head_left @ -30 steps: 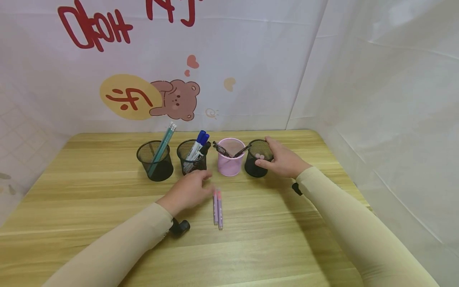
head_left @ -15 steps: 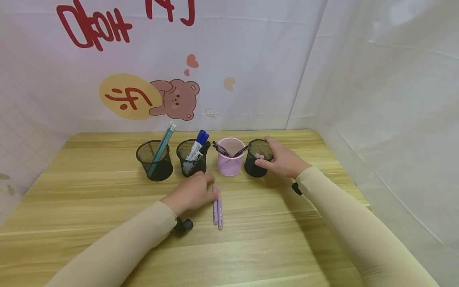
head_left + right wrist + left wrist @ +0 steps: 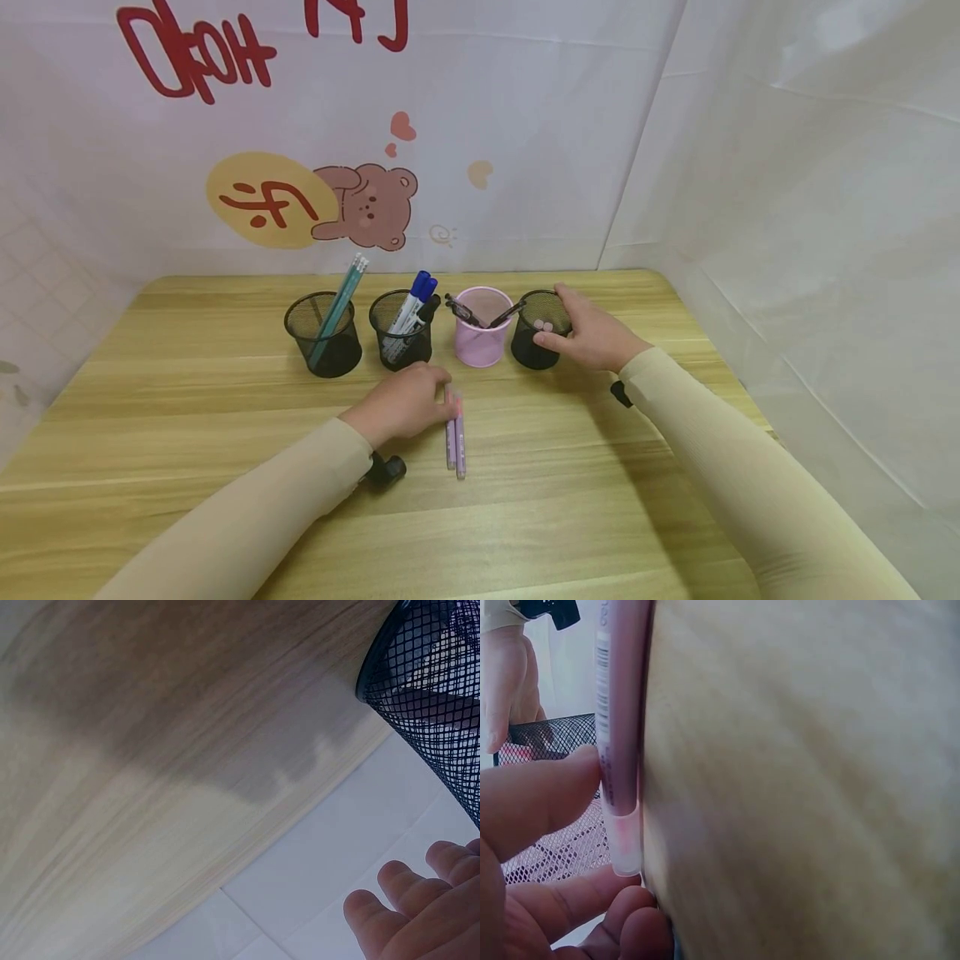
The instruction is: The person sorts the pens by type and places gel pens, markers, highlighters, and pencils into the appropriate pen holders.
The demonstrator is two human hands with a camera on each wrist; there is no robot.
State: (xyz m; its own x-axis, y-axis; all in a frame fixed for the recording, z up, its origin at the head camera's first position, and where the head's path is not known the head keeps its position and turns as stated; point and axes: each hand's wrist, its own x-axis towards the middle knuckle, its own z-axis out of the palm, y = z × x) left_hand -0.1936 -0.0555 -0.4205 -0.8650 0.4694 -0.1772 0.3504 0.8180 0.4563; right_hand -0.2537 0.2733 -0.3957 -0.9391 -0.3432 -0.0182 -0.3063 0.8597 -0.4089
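Observation:
Two slim lilac pens with clear caps lie side by side on the table in the head view. My left hand [image 3: 405, 402] pinches the capped end of the left lilac pen [image 3: 450, 446]. In the left wrist view the thumb presses the side of a lilac pen [image 3: 622, 735], with a fingertip at its cap. The other lilac pen [image 3: 461, 454] lies just right of it. My right hand [image 3: 596, 331] holds the rightmost black mesh pen cup [image 3: 534, 354] by its rim, thumb in front. Two small pale pink round ends [image 3: 543, 326] show inside that cup.
Left of the held cup stands a pink mesh cup [image 3: 480, 350] with black pens. Beyond it are a black mesh cup [image 3: 401, 354] of markers and another black cup [image 3: 337, 358] with green pencils [image 3: 341, 304]. A white printed sheet [image 3: 525, 150] hangs behind the table [image 3: 562, 517].
My left hand has moved slightly right and closed its thumb and fingers on the left pen's capped end. The right hand stays on its cup.

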